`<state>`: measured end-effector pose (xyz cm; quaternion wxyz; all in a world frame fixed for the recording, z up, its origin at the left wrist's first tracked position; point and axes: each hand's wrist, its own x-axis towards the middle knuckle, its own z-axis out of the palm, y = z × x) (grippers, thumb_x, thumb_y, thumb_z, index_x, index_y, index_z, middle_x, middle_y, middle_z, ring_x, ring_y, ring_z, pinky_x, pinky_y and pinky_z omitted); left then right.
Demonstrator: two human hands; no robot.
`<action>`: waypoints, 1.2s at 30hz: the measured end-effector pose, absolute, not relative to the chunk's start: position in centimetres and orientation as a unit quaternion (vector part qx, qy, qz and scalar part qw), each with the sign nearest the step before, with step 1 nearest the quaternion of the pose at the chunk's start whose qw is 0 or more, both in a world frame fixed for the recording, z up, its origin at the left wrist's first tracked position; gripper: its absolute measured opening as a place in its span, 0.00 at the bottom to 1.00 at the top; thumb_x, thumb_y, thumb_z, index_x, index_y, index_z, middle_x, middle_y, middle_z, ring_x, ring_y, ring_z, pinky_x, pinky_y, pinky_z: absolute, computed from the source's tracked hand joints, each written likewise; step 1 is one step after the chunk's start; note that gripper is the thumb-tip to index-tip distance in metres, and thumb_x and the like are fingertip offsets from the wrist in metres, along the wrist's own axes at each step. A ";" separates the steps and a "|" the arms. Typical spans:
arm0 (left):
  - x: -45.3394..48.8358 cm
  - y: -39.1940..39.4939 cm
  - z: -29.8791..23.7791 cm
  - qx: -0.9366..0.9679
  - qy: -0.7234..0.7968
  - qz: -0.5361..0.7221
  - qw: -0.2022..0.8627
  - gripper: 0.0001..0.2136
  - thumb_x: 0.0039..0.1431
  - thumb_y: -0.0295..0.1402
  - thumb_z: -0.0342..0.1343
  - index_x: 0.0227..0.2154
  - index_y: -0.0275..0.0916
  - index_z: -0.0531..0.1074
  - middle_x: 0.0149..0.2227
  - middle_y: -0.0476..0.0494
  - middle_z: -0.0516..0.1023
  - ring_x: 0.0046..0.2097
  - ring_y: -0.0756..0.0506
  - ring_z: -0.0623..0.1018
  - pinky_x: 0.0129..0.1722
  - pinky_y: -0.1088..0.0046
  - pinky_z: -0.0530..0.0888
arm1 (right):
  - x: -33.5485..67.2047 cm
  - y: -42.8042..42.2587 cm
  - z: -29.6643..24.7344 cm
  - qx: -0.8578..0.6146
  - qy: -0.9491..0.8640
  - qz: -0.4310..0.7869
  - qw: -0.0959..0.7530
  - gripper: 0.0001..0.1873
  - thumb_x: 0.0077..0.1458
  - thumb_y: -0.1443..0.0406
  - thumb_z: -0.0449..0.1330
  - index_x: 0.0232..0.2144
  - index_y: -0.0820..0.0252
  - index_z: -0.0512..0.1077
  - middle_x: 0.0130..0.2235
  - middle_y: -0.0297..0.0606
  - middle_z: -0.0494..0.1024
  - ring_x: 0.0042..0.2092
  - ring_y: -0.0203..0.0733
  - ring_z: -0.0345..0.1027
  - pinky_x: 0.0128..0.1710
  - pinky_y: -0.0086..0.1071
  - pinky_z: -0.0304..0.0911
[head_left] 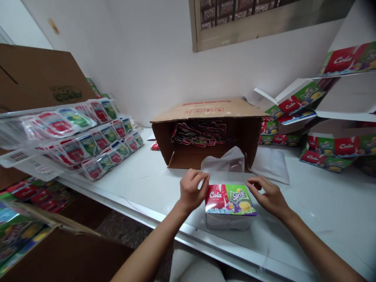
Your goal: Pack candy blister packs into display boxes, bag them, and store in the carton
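Red-and-green glossy box (230,199) sits between both hands (192,190) (267,194), pinched closed, apparently on clear film (227,177).

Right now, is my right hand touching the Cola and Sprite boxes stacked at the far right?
Apart. The head view shows white tabletop between your right hand and those stacked boxes.
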<state>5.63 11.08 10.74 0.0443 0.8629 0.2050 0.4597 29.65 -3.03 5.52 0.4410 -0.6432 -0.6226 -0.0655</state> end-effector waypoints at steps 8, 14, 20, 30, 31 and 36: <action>13.1 15.4 14.4 0.874 0.255 0.408 -0.061 0.10 0.62 0.34 0.50 0.26 0.39 0.72 0.27 0.44 0.73 0.31 0.47 0.72 0.30 0.71 0.64 | 29.9 5.2 8.0 -0.694 -0.606 0.025 0.388 0.24 0.46 0.48 0.65 0.38 0.56 0.67 0.36 0.36 0.75 0.32 0.42 0.71 0.30 0.32 0.64; 13.3 15.1 15.1 0.864 0.243 0.425 -0.118 0.12 0.62 0.35 0.51 0.24 0.38 0.71 0.25 0.46 0.71 0.27 0.49 0.70 0.27 0.74 0.63 | 29.2 7.3 7.7 -0.710 -0.595 -0.098 0.363 0.10 0.55 0.57 0.59 0.34 0.56 0.68 0.33 0.35 0.74 0.30 0.41 0.69 0.29 0.32 0.59; 8.2 14.3 12.8 0.876 0.149 0.459 -0.005 0.05 0.63 0.29 0.52 0.35 0.37 0.73 0.31 0.44 0.75 0.33 0.49 0.75 0.33 0.76 0.71 | 29.2 2.8 6.4 -0.665 -0.605 -0.097 0.428 0.08 0.62 0.62 0.54 0.31 0.57 0.69 0.31 0.36 0.73 0.31 0.38 0.69 0.33 0.31 0.62; 2.3 7.3 9.3 0.859 0.063 0.508 0.026 0.18 0.54 0.19 0.57 0.48 0.38 0.71 0.34 0.42 0.77 0.35 0.47 0.75 0.34 0.69 0.74 | 28.0 -5.9 6.1 -0.527 -0.674 -0.234 0.461 0.17 0.52 0.76 0.62 0.43 0.56 0.70 0.36 0.39 0.76 0.36 0.40 0.72 0.37 0.35 0.70; 2.1 6.7 9.2 0.855 0.066 0.514 0.026 0.18 0.54 0.18 0.58 0.47 0.38 0.71 0.34 0.42 0.77 0.36 0.46 0.75 0.34 0.68 0.75 | 27.9 -6.5 6.0 -0.523 -0.682 -0.236 0.454 0.19 0.51 0.77 0.63 0.44 0.56 0.70 0.36 0.39 0.76 0.37 0.40 0.72 0.37 0.35 0.70; 1.3 4.9 8.3 0.844 0.067 0.531 0.001 0.12 0.54 0.19 0.57 0.41 0.37 0.73 0.33 0.42 0.76 0.36 0.46 0.75 0.34 0.68 0.75 | 27.7 -8.9 4.2 -0.537 -0.690 -0.247 0.417 0.19 0.50 0.74 0.64 0.44 0.52 0.72 0.36 0.37 0.79 0.35 0.41 0.74 0.35 0.34 0.71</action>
